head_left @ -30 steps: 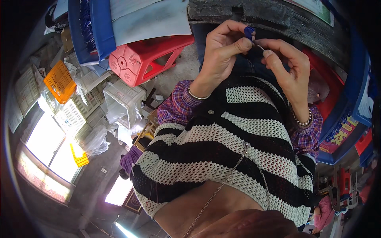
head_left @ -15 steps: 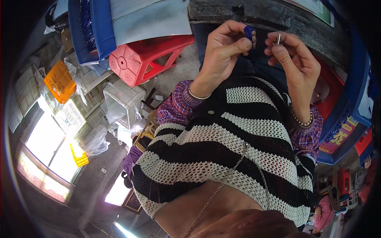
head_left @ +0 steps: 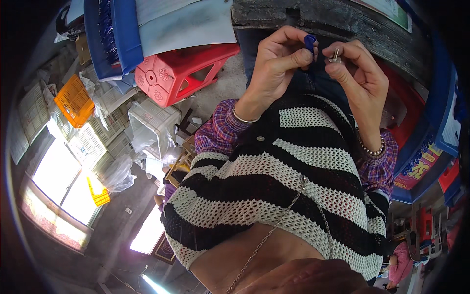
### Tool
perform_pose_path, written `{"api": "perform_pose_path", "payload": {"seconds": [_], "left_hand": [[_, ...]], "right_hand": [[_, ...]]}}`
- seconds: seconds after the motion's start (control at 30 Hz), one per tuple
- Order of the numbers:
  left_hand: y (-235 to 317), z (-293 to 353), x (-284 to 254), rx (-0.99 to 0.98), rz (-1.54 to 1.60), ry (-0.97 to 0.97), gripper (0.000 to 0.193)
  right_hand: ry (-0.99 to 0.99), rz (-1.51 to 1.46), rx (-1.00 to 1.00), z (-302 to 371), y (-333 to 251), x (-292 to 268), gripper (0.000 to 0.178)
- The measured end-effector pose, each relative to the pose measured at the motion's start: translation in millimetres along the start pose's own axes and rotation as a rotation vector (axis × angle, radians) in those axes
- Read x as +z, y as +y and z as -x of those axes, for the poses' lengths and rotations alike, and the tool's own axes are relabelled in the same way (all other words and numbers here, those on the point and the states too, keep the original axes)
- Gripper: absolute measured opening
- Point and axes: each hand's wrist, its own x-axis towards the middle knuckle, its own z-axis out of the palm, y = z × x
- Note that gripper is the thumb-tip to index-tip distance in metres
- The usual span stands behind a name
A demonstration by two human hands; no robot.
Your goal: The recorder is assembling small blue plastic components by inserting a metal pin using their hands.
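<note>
My left hand (head_left: 276,61) pinches a small blue plastic piece (head_left: 309,42) between thumb and fingers, held up in front of my black-and-white striped knit top (head_left: 293,191). My right hand (head_left: 355,68) grips a small silvery metal part (head_left: 336,55) at its fingertips, a short way right of the blue piece. The two pieces are close together but apart. Both wrists carry bracelets over purple plaid cuffs. A dark worn wooden bench edge (head_left: 342,22) runs just beyond the hands.
A red plastic stool (head_left: 183,73) lies left of my left hand. Blue crates (head_left: 110,34) stand behind it, an orange basket (head_left: 73,100) and white plastic-wrapped crates (head_left: 152,125) farther left. A blue bin (head_left: 431,161) and red container (head_left: 411,103) sit at the right.
My right hand has drawn away from the left, pulling the metal part off to the right of the blue piece. The left hand stays about where it was.
</note>
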Motion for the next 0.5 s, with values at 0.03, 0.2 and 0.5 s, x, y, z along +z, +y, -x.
{"api": "perform_pose_path", "payload": {"seconds": [0.03, 0.2, 0.5], "left_hand": [[0.0, -0.1, 0.2, -0.008, 0.005, 0.001, 0.021], [-1.2, -0.7, -1.6, 0.001, -0.016, -0.022, 0.021], [0.7, -0.6, -0.1, -0.01, -0.028, -0.021, 0.021]], "right_hand": [[-0.012, 0.004, -0.023, 0.0, 0.9, -0.1, 0.02], [0.025, -0.159, 0.002, 1.6, 1.1, 1.9, 0.022], [0.052, -0.209, -0.026, 3.3, 4.4, 2.6, 0.025]]}}
